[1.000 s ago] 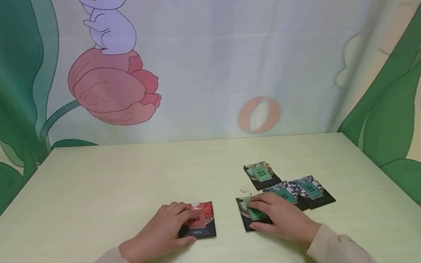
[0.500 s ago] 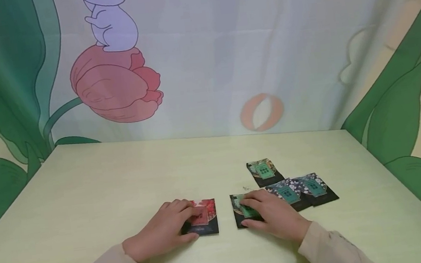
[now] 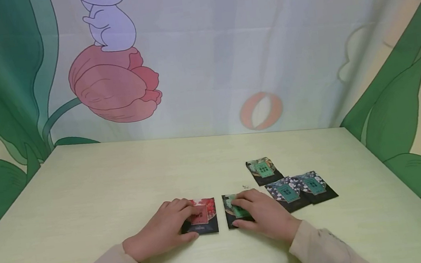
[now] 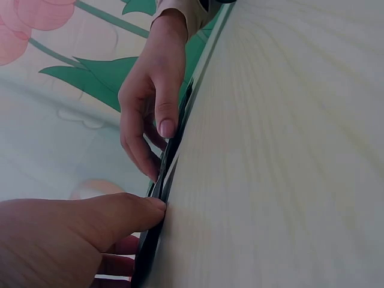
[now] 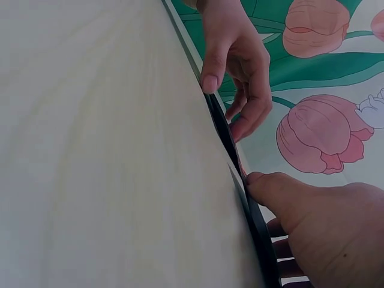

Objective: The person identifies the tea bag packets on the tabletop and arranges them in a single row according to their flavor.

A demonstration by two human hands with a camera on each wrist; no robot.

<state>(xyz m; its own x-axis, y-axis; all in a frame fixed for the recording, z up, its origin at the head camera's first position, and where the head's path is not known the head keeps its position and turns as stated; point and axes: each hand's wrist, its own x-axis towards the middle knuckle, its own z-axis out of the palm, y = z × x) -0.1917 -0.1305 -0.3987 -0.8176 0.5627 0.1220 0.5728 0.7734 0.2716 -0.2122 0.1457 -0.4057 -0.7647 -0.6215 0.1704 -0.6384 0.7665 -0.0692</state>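
My left hand (image 3: 166, 227) rests on a red-and-black packet (image 3: 205, 213) lying on the table. Its fingertips touch the printed top, and the thumb lies along the near edge. To the right, my right hand (image 3: 266, 214) presses a green-and-black packet (image 3: 230, 212) in the same way, fingers over its face and thumb at its near edge. A narrow gap separates the two packets in the head view. Both packets look flat and thin from the side in the wrist views, where the left thumb (image 4: 129, 216) and right thumb (image 5: 282, 192) touch their dark edges. The palms hide parts of both.
Behind the right hand lie two dark packets with white blossoms, a nearer one (image 3: 286, 192) and a farther-right one (image 3: 315, 186), overlapping. Another green packet (image 3: 264, 170) lies beyond them. A printed curtain (image 3: 202, 62) hangs behind the table (image 3: 121, 173).
My right hand has slid the green-and-black packet leftward, narrowing the gap to the red one. The blossom packets show more now. My left hand stays put on the red packet.
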